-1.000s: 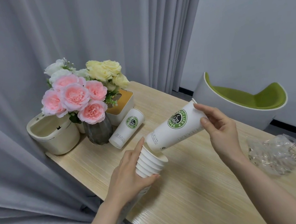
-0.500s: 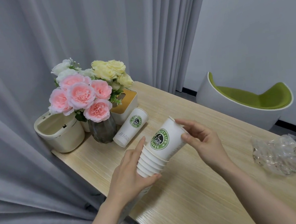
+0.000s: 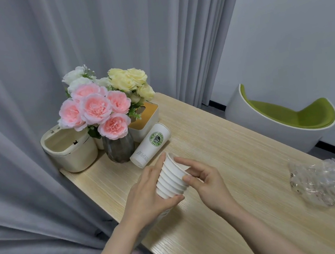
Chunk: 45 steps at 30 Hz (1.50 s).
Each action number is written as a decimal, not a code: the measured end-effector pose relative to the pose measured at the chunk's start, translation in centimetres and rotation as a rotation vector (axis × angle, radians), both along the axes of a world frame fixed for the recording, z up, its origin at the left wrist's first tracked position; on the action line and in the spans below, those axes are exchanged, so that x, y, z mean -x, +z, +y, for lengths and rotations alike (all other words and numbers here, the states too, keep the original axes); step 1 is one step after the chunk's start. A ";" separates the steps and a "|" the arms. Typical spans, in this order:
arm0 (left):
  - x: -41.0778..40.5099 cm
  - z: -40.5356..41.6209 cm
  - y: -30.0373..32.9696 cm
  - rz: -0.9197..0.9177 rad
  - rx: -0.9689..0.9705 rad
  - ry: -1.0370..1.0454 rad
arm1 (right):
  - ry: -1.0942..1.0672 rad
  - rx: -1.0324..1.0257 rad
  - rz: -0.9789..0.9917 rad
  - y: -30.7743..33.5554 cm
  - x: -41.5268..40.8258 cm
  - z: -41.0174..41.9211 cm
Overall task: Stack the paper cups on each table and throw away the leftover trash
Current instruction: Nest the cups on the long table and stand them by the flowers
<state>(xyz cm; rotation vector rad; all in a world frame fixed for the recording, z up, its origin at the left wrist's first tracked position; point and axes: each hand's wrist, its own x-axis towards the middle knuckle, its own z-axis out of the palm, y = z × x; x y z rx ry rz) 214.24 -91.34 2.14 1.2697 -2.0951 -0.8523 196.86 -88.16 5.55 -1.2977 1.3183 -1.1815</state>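
Near the middle of the frame, the left hand [image 3: 148,195] wraps its fingers [image 3: 175,199] closed around a tilted stack [image 3: 172,176] of nested white paper cups, thumb under the lower rims and forefinger running up the far side. The right hand [image 3: 206,180] meets the stack from the right, its fingers curled, with the thumb and forefinger pinching the top rims. The stack is held just above the pale wooden surface [image 3: 217,141], mouth pointing toward the upper right. Just above it in the frame, a single cup [image 3: 151,145] with a green round logo lies on its side on the surface, beside a glass vase [image 3: 119,149] of pink, white and yellow flowers [image 3: 96,108]. A cream bin [image 3: 69,150] sits at the left of the vase, and a tissue box [image 3: 145,117] stands behind the lying cup. At the right edge, a crumpled clear plastic wrapper [image 3: 319,183] rests on the surface, well apart from the hands.
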 end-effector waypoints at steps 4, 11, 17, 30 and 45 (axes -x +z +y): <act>0.2 -1.1 0.4 -0.009 0.025 -0.004 | -0.032 0.011 -0.042 0.3 -0.7 -0.5; 0.9 -2.8 0.3 0.013 0.033 -0.011 | -0.072 0.011 -0.102 0.7 -0.8 -1.9; 1.3 -4.5 0.2 -0.031 0.103 -0.036 | -0.067 0.016 -0.115 0.4 -0.5 -3.1; -0.4 -5.8 -1.0 -0.065 -0.040 0.014 | -0.021 -0.026 -0.068 -2.2 -0.7 -6.4; -2.3 -9.1 -2.4 -0.086 -0.105 0.103 | 0.068 -0.237 0.420 -8.6 1.0 -21.6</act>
